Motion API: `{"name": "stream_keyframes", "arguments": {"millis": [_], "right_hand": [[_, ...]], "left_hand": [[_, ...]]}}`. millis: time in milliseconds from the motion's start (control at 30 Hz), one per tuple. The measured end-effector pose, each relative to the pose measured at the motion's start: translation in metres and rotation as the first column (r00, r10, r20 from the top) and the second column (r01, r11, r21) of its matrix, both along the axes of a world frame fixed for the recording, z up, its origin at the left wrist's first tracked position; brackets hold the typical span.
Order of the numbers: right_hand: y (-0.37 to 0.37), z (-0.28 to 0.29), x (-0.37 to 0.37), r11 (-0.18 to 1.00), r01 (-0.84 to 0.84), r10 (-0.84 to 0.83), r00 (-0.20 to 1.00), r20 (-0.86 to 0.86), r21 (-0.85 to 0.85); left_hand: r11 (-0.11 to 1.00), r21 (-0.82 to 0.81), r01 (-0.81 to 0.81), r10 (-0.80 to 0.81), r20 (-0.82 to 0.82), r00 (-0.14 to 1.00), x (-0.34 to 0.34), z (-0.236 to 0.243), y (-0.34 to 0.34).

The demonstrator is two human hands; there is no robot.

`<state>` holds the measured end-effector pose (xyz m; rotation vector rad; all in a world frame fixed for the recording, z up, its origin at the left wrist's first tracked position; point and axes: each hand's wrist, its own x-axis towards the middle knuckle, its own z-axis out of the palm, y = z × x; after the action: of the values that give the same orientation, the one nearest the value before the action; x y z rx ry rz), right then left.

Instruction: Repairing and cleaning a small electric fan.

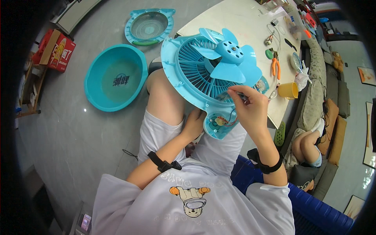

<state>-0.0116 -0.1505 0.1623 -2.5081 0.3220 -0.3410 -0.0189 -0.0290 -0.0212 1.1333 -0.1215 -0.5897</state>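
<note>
A light-blue fan housing (184, 76) with a slatted grille rests tilted over my thighs, against the table's edge. Its blade wheel (232, 55), also blue, sits in front of the grille with the hub facing up. At the near end, an open compartment (220, 124) shows a small yellowish part and thin wires. My left hand (194, 124) grips the housing's narrow neck from the left, its fingertips hidden beneath. Over the lower right rim, my right hand (250, 107) is closed in a pinch; a greyish thing in its fingertips is too unclear to name.
On the floor at left stand a blue basin (92, 84) holding water, a round blue grille cover (131, 29) and a red carton (62, 53). The white table (231, 17) bears orange-handled pliers (276, 67) and a yellow cup (288, 90). Another person's legs (307, 147) lie on the sofa.
</note>
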Motion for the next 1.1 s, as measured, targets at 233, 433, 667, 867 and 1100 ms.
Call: {"name": "stream_keyframes", "arguments": {"millis": [233, 433, 667, 867, 1100], "right_hand": [[0.003, 0.008, -0.003, 0.997, 0.058, -0.061, 0.995, 0.072, 0.053], [-0.003, -0.025, -0.008, 0.999, 0.017, -0.019, 0.995, -0.095, -0.029], [-0.003, 0.005, -0.001, 0.993, 0.069, -0.077, 0.993, 0.085, 0.099], [-0.006, -0.033, -0.005, 0.999, 0.031, -0.032, 0.997, -0.067, -0.017], [-0.007, -0.007, 0.0, 0.981, 0.077, -0.098, 0.989, 0.109, 0.179]], "left_hand": [[0.997, -0.071, -0.01, 0.019, 0.127, 0.992, 0.007, 0.007, 0.004], [0.99, 0.074, 0.117, -0.093, -0.272, 0.958, -0.004, 0.016, 0.007], [0.997, -0.073, 0.021, -0.016, 0.074, 0.997, 0.014, 0.02, 0.006], [0.978, 0.097, 0.182, -0.175, -0.081, 0.981, -0.006, 0.005, 0.008], [0.999, -0.037, 0.005, -0.002, 0.061, 0.998, 0.003, 0.016, 0.01]]}}
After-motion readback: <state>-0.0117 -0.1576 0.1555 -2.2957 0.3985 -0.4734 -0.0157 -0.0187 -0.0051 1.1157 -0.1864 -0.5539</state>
